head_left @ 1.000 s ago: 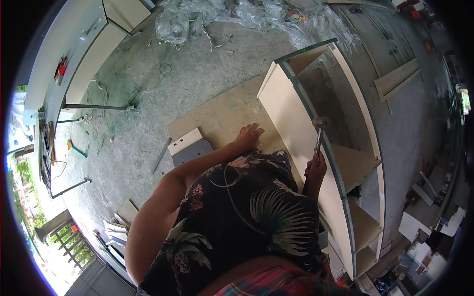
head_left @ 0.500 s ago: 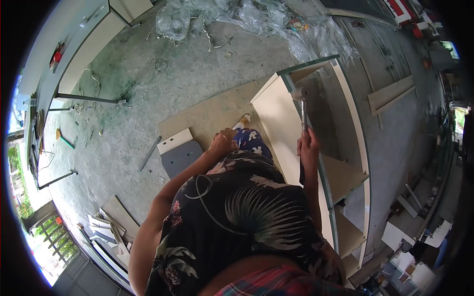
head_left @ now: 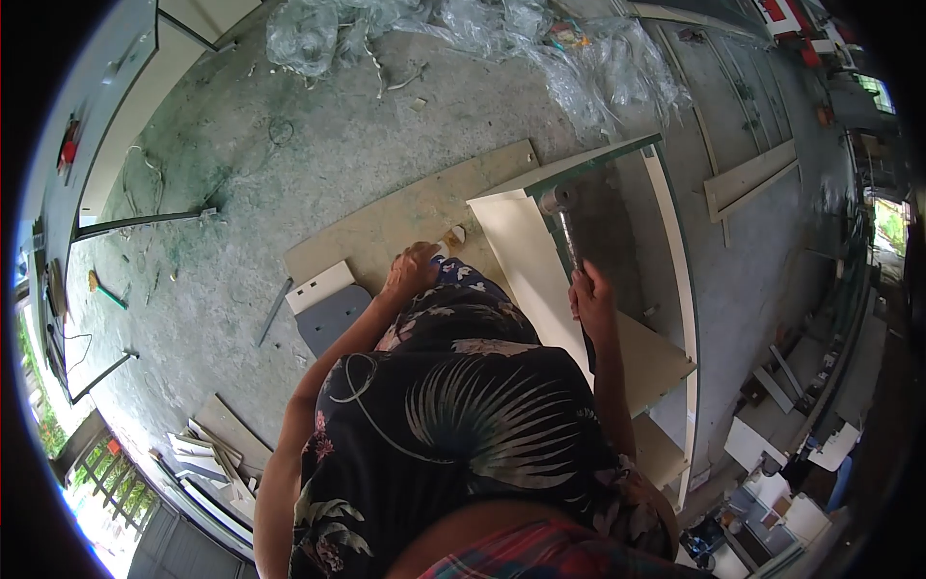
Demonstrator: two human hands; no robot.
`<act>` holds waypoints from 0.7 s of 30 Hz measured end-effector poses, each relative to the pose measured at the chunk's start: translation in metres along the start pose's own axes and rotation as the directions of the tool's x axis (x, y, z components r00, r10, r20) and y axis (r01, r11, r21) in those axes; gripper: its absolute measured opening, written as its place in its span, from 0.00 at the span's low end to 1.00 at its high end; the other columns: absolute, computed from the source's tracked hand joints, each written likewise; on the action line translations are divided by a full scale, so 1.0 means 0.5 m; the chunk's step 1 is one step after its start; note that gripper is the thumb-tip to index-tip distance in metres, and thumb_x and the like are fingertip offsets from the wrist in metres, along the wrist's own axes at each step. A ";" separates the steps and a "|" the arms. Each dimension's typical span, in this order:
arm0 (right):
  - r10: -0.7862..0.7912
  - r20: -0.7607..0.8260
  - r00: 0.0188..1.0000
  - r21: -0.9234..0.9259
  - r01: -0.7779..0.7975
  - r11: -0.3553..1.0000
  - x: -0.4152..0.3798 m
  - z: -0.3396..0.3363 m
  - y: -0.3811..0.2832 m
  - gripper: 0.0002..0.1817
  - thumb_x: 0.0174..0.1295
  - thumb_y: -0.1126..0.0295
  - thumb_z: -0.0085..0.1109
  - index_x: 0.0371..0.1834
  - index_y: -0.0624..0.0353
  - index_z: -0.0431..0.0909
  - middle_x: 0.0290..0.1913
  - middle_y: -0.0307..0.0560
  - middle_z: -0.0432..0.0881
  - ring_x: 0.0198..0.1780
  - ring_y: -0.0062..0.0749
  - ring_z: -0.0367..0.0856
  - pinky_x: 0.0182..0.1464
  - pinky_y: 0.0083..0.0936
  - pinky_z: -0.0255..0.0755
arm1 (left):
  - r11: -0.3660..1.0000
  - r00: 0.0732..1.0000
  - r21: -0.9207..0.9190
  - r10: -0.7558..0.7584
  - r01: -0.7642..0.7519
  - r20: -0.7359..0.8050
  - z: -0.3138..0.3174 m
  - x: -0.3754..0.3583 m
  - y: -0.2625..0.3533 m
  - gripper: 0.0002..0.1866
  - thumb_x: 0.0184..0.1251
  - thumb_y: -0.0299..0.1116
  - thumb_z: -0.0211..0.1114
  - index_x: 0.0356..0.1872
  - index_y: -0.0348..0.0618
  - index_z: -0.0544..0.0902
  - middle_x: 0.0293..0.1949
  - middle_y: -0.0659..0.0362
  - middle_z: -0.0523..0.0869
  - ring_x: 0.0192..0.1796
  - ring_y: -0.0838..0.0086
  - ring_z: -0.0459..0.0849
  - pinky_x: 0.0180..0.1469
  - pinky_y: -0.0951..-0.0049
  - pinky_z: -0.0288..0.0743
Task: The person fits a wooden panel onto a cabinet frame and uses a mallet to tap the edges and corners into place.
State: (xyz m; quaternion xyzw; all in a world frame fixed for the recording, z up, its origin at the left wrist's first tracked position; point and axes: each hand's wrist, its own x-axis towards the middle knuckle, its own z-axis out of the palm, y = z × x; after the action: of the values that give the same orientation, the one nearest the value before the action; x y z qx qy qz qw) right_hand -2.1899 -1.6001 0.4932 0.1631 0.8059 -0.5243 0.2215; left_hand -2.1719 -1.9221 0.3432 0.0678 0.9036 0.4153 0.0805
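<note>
A hammer is in my right hand, its metal head raised over the near edge of a cream cabinet frame with dark green edges. My fingers wrap round the handle, and its dark lower end runs down along my forearm. Draped over my bent knee in patterned blue cloth, my left hand holds no tool. Just beyond that knee, part of my foot shows on a flat brown board. The cabinet lies on its side to my right, with shelves inside.
Grey and white panels lie left of my legs. Crumpled clear plastic wrap spreads across the floor ahead. A large panelled piece with metal legs stands at left. Board offcuts are stacked lower left, and long strips lie at right.
The view has shifted, so most things sit further left. The hammer has tilted and its head has come lower and closer to the cabinet's edge. My left hand stays on my knee.
</note>
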 end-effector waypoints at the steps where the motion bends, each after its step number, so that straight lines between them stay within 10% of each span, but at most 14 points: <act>1: 0.010 -0.003 1.000 0.007 -0.010 1.000 -0.002 -0.008 -0.008 0.16 0.74 0.67 0.46 0.59 0.60 0.72 0.18 0.32 0.67 0.15 0.10 0.62 0.16 0.14 0.58 | 1.000 1.000 -0.012 0.012 -0.012 -0.005 -0.008 0.027 0.011 0.18 0.52 0.29 0.66 0.48 0.41 0.81 0.46 0.47 0.84 0.47 0.53 0.83 0.49 0.57 0.78; 16: 0.261 0.030 0.965 -0.079 -0.258 0.963 0.012 -0.054 -0.176 0.14 0.72 0.67 0.47 0.56 0.61 0.74 0.19 0.33 0.69 0.18 0.09 0.63 0.18 0.14 0.58 | 0.931 0.965 -0.361 0.141 -0.053 0.220 -0.008 0.278 0.175 0.33 0.60 0.40 0.67 0.66 0.38 0.69 0.60 0.41 0.76 0.61 0.49 0.75 0.63 0.59 0.70; 21: 0.139 -0.007 0.990 -0.423 -0.129 0.897 0.062 -0.059 -0.252 0.14 0.71 0.67 0.48 0.55 0.59 0.73 0.22 0.36 0.74 0.20 0.19 0.71 0.20 0.20 0.65 | 0.912 0.895 -0.391 0.273 -0.124 0.352 -0.006 0.306 0.155 0.32 0.58 0.38 0.67 0.64 0.39 0.71 0.61 0.43 0.76 0.63 0.52 0.74 0.65 0.59 0.68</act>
State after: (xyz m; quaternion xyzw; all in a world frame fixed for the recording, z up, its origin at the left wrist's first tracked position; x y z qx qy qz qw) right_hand -2.2841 -1.6223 0.5848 0.1600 0.8845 -0.3227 0.2965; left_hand -2.3175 -1.8451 0.3904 0.2287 0.7647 0.5565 0.2305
